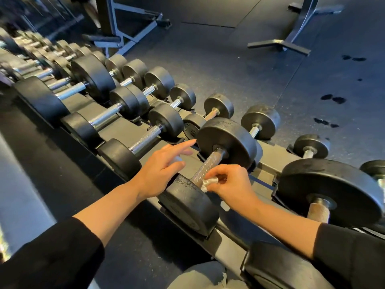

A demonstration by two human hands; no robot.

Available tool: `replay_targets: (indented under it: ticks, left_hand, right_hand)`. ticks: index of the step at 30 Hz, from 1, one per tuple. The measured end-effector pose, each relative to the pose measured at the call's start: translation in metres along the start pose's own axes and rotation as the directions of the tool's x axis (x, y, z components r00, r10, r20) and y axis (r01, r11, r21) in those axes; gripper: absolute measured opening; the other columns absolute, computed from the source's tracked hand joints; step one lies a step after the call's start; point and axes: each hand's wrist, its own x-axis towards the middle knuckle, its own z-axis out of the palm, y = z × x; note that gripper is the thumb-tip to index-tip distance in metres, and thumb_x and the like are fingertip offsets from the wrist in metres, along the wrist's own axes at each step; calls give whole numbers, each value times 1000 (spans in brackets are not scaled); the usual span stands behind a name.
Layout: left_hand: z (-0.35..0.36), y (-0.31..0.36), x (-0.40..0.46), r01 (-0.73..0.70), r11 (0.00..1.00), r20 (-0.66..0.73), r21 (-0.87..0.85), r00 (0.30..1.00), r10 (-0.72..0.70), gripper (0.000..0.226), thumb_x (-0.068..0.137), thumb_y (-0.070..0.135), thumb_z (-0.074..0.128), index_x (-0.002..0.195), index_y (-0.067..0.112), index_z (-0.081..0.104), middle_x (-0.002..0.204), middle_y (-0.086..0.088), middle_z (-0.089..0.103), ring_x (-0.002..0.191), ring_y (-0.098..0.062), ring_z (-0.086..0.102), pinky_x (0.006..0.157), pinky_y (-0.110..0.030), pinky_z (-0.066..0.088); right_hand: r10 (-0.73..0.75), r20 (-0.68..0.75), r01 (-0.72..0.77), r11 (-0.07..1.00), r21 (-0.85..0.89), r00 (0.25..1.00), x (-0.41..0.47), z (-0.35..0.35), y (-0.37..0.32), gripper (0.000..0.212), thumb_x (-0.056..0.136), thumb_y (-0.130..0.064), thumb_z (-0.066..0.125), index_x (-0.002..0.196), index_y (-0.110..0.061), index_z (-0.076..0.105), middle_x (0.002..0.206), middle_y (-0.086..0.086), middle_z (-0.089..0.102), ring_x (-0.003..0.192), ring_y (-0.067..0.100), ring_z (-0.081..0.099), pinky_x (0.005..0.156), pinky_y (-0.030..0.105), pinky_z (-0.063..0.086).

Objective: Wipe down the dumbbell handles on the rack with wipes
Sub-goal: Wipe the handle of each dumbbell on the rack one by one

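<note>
Dumbbells point(133, 113) crowding rack point(268, 155) around right hand point(231, 184) with wipe point(208, 182)

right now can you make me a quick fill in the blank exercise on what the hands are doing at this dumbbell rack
1. The right hand presses a white ____ against the knurled handle.
2. The left hand hovers with its fingers ____.
3. Both forearms come out of ____ sleeves.

Missing words: wipe; spread; black

Gym, free-weights area; long tiered dumbbell rack point(268, 155) full of black round-head dumbbells point(108, 119) with knurled chrome handles; dark rubber tile floor point(239, 65); steel machine frames point(129, 24) behind.
</note>
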Motion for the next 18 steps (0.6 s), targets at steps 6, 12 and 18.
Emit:
replay_targets:
  ticks: [6, 12, 18]
  left_hand:
    - [0, 2, 0, 6, 1000, 2, -17, 1000, -6, 56, 82, 48, 32, 137, 42, 38, 121, 18, 57, 115, -4, 47, 103, -35, 34]
    - [0, 2, 0, 29, 999, 9, -16, 1000, -28, 56, 81, 50, 32, 136, 44, 36, 121, 18, 57, 119, -4, 45, 107, -37, 31]
    - [-1, 2, 1, 45, 999, 15, -12, 999, -45, 58, 80, 50, 33, 137, 44, 36, 122, 15, 57, 119, -5, 46, 107, -38, 32]
  right_hand:
    - [-115, -371, 78, 990, -113, 922, 15, -12, 0, 20, 83, -5, 66, 97, -19, 70, 94, -9, 63, 86, 1, 57, 76, 4, 41]
    - [-148, -258, 104, 979, -175, 955, 18, -6, 7, 24, 83, -1, 65, 99, -18, 71, 97, -12, 59, 89, -2, 51, 78, -2, 35]
    - [-209, -88, 204, 977, -63, 974, 2, 0, 4, 22, 77, 5, 69, 88, -14, 73, 90, -10, 64, 89, -1, 59, 81, 8, 45]
